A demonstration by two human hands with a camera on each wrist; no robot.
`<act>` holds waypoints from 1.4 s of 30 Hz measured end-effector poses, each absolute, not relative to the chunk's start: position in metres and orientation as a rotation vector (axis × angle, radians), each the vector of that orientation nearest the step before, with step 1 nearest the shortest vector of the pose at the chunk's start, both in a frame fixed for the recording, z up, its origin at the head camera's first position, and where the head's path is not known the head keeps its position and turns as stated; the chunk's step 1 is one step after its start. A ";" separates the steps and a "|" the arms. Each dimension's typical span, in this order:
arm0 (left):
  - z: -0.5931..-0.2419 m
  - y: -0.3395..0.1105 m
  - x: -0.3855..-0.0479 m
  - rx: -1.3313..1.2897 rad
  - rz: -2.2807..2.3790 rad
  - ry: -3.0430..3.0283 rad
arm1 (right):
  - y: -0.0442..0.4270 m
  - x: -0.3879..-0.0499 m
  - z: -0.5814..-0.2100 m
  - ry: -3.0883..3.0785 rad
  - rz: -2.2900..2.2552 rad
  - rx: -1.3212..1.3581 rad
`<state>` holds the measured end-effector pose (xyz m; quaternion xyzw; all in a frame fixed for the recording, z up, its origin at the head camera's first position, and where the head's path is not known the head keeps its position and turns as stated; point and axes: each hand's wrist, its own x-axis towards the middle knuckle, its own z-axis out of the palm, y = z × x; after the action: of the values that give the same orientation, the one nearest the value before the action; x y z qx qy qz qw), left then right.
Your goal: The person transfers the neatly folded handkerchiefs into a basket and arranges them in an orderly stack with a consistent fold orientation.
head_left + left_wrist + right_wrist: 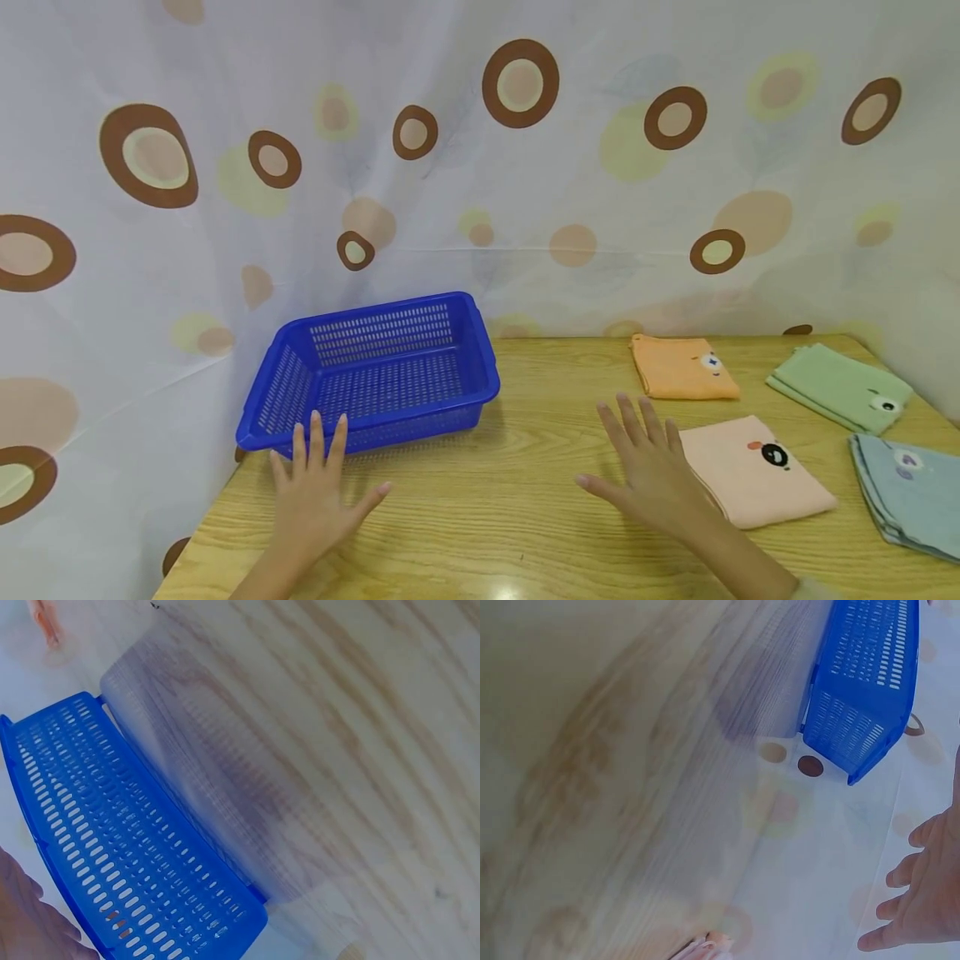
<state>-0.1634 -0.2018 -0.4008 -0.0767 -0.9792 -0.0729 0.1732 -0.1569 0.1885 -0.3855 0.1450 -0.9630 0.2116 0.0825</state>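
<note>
In the head view my left hand (309, 496) is spread with straight fingers just in front of the blue plastic basket (480, 414), fingertips overlapping its near rim; whether they touch cannot be told. My right hand (652, 475) is also spread, palm down, beside the folded pink cloth (750, 479) and partly covering its left edge. Neither hand holds anything. The left wrist view has the basket's slotted side (135, 825) and part of the left hand (34, 915) at lower left. In the right wrist view the right hand (926, 889) shows at the right edge.
Beyond the pink cloth lie a folded orange cloth (678, 371), a green cloth (840, 390) and a blue-grey cloth (915, 492), each with a small face design. All rest on a wooden table (510, 533). A patterned curtain (465, 183) hangs behind and at the left.
</note>
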 end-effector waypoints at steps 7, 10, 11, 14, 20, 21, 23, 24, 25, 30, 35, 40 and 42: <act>-0.396 -0.207 -0.164 -0.182 -0.204 -2.802 | 0.178 -0.161 -0.387 -2.866 0.574 0.452; -0.394 -0.209 -0.164 -0.169 -0.220 -2.816 | 0.174 -0.162 -0.387 -2.851 0.583 0.467; -0.394 -0.210 -0.164 -0.165 -0.223 -2.818 | 0.172 -0.162 -0.387 -2.851 0.590 0.470; -0.394 -0.214 -0.165 -0.162 -0.233 -2.816 | 0.168 -0.163 -0.387 -2.854 0.599 0.475; -0.391 -0.222 -0.167 -0.150 -0.255 -2.823 | 0.160 -0.166 -0.387 -2.836 0.628 0.514; -0.391 -0.223 -0.167 -0.148 -0.262 -2.825 | 0.158 -0.166 -0.387 -2.833 0.635 0.520; -0.390 -0.226 -0.167 -0.144 -0.262 -2.831 | 0.154 -0.167 -0.387 -2.834 0.641 0.526; -0.390 -0.228 -0.167 -0.144 -0.261 -2.831 | 0.152 -0.167 -0.387 -2.835 0.644 0.528; -0.389 -0.229 -0.168 -0.146 -0.259 -2.829 | 0.150 -0.167 -0.387 -2.835 0.643 0.529; -0.390 -0.237 -0.170 -0.162 -0.246 -2.807 | 0.141 -0.169 -0.387 -2.827 0.635 0.543; -0.392 -0.241 -0.171 -0.183 -0.253 -2.797 | 0.131 -0.169 -0.385 -2.808 0.636 0.560; -0.390 -0.243 -0.172 -0.188 -0.265 -2.781 | 0.122 -0.171 -0.381 -2.796 0.648 0.580; -0.389 -0.245 -0.173 -0.183 -0.268 -2.775 | 0.118 -0.171 -0.380 -2.797 0.658 0.584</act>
<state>-0.1727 -0.2448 -0.3895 -0.0645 -0.9782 -0.0946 0.1730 -0.1715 0.1183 -0.3802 0.1982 -0.9487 0.2233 0.1043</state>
